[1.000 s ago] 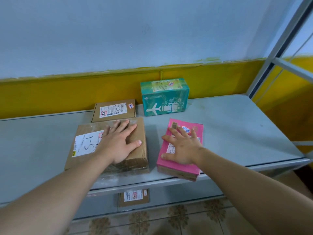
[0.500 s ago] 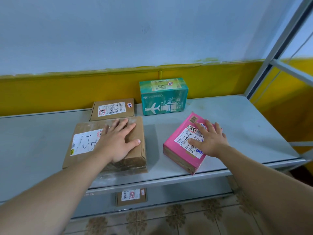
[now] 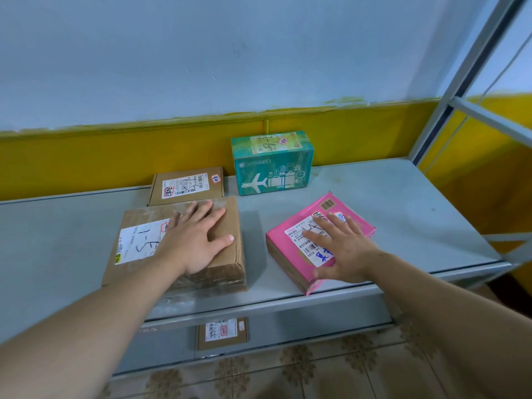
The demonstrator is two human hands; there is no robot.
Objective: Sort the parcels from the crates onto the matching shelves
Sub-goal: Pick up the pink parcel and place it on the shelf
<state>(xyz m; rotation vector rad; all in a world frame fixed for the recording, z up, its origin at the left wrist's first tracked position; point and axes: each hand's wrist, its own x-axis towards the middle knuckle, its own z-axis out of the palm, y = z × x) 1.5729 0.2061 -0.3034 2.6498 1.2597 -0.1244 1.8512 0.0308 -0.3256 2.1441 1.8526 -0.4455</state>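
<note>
On the grey metal shelf (image 3: 403, 214) lie several parcels. My left hand (image 3: 198, 240) rests flat, fingers straight, on a large brown cardboard parcel (image 3: 230, 223) with a white label marked "1-5". My right hand (image 3: 342, 249) presses flat on a pink parcel (image 3: 290, 231) that lies turned at an angle near the shelf's front edge, its thumb along the parcel's near corner. Behind them, against the wall, stand a teal box with an airplane print (image 3: 273, 168) and a small flat brown parcel (image 3: 187, 185).
A lower shelf (image 3: 302, 326) holds another small brown parcel (image 3: 221, 332). The shelf's upright metal post (image 3: 460, 82) rises at the right. The yellow and blue wall (image 3: 86, 159) closes the back. Patterned floor tiles (image 3: 316, 375) show below.
My right hand has pushed and turned the pink parcel to the right along the shelf, then shifted slightly nearer on it. My left hand has stayed on the brown parcel.
</note>
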